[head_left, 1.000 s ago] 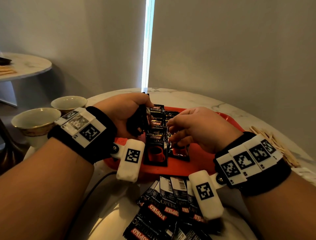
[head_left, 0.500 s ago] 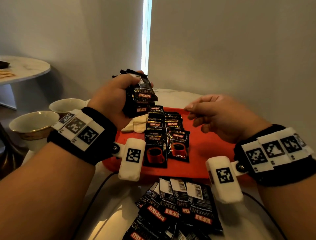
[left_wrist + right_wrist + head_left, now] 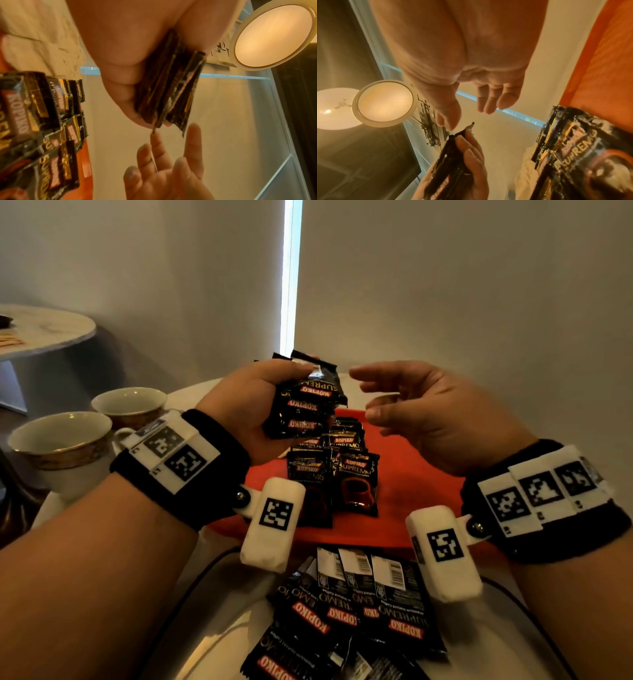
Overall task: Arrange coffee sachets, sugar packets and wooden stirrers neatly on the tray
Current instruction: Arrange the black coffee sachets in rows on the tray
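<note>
My left hand (image 3: 260, 402) grips a fanned stack of black coffee sachets (image 3: 308, 402) above the red tray (image 3: 418, 491); the left wrist view shows the stack (image 3: 171, 86) edge-on between thumb and fingers. My right hand (image 3: 404, 409) hovers just right of it, fingers relaxed and empty, its fingertips (image 3: 486, 106) close to the stack's top edge (image 3: 453, 159). Two overlapping rows of sachets (image 3: 342, 470) lie on the tray. A loose pile of sachets (image 3: 359, 611) lies on the table in front of the tray. White packets (image 3: 39, 35) rest on the tray's left part.
Two gold-rimmed cups (image 3: 61, 446) stand at the left beside the tray. A second round table (image 3: 44, 330) is at the far left. Cables (image 3: 205, 577) run over the marble table near me. The wall is close behind the tray.
My left hand has lifted the stack of sachets off the tray. My right hand has let go of the rows, risen and opened beside the stack.
</note>
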{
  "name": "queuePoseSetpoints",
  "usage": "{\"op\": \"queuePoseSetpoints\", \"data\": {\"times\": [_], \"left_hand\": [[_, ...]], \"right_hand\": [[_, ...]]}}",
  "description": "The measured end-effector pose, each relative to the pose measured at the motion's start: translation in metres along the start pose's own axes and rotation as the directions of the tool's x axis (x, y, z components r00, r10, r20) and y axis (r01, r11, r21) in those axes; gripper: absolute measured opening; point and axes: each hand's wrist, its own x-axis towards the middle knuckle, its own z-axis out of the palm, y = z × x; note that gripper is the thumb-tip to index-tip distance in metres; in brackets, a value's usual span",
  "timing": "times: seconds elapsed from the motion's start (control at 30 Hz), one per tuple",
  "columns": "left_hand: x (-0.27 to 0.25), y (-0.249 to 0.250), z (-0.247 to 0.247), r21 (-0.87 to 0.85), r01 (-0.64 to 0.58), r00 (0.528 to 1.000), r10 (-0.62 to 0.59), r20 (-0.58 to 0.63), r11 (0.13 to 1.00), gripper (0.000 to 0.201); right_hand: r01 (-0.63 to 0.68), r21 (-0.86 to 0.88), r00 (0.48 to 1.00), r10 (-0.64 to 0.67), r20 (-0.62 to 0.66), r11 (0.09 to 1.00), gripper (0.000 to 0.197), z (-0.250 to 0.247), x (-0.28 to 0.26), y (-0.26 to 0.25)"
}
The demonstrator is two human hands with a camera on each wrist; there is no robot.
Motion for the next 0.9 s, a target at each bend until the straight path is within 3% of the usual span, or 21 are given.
{"op": "queuePoseSetpoints", "data": {"times": [0.13,0.27,0.37,0.5,0.6,0.67,0.77,0.83,0.9], "left_hand": [[0.001,-0.004,0.005,-0.005,0.013,1.000,-0.013,0.001,1.000,0.020],[0.000,-0.007,0.008,-0.015,0.028,1.000,-0.028,0.010,0.999,0.022],[0.000,-0.009,0.009,-0.022,0.030,1.000,-0.030,0.002,0.999,0.021],[0.002,-0.011,0.007,-0.003,0.067,0.998,-0.067,0.020,0.998,0.021],[0.002,-0.012,0.006,0.012,0.092,0.994,-0.093,0.059,0.996,0.024],[0.004,-0.012,0.006,0.029,0.112,0.993,-0.113,0.034,0.993,0.030],[0.006,-0.009,0.001,0.019,0.083,0.995,-0.082,-0.063,0.996,0.029],[0.006,-0.005,-0.003,0.014,0.021,0.995,-0.019,-0.101,1.000,0.027],[0.006,-0.004,-0.005,-0.014,-0.052,0.994,0.050,-0.094,0.999,0.036]], "right_hand": [[0.070,0.110,0.998,-0.070,-0.008,0.991,0.037,0.008,-0.001,-0.001],[0.093,0.006,0.995,-0.094,0.023,0.996,0.036,0.011,0.002,0.002],[0.103,0.029,0.993,-0.104,0.055,0.994,0.037,0.015,0.000,0.003],[0.154,-0.064,0.988,-0.154,0.007,0.986,0.024,0.011,-0.001,0.003],[0.184,-0.016,0.983,-0.184,-0.012,0.983,0.022,0.010,0.000,0.006],[0.208,-0.023,0.975,-0.209,-0.075,0.978,0.016,0.012,0.001,0.004],[0.227,-0.023,0.915,-0.221,-0.337,0.974,0.014,0.008,0.005,0.006],[0.200,0.069,0.875,-0.146,-0.462,0.977,0.013,0.004,0.008,0.007],[0.142,0.182,0.887,-0.043,-0.460,0.973,0.011,0.003,0.010,0.009]]}}
